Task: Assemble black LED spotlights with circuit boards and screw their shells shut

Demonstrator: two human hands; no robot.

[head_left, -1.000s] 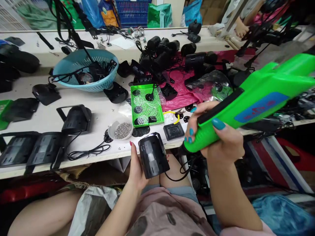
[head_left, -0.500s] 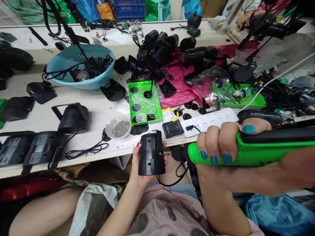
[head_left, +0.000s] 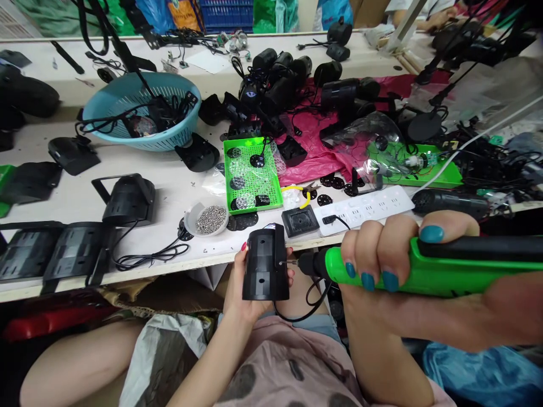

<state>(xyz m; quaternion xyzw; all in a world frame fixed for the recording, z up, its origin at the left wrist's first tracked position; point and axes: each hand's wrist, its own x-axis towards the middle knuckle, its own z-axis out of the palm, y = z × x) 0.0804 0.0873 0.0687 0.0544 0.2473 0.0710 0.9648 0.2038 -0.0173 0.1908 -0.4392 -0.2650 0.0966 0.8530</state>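
My left hand (head_left: 240, 288) is wrapped round a black cylindrical lamp housing (head_left: 263, 268), held upright over my lap just in front of the bench edge. A black cable (head_left: 299, 319) hangs from the housing's lower right. My right hand (head_left: 382, 254) grips a green and black electric screwdriver (head_left: 458, 265), which lies level and points left. Its thin bit meets the right side of the housing, at a screw by the bracket arm. On the bench behind the housing stands a clear bowl of small metal screws (head_left: 211, 219).
Beyond my hands lie a green perforated tray (head_left: 254, 178), a square black block (head_left: 300, 220) and a white power strip (head_left: 367, 209). A blue basket (head_left: 144, 110) holds cables. More black housings (head_left: 129, 200) stand at the left. Another person's hand (head_left: 441, 20) shows at the far right.
The bench scene has shifted slightly to the right in view. Both hands keep their grips, and the screwdriver bit stays against the housing's side.
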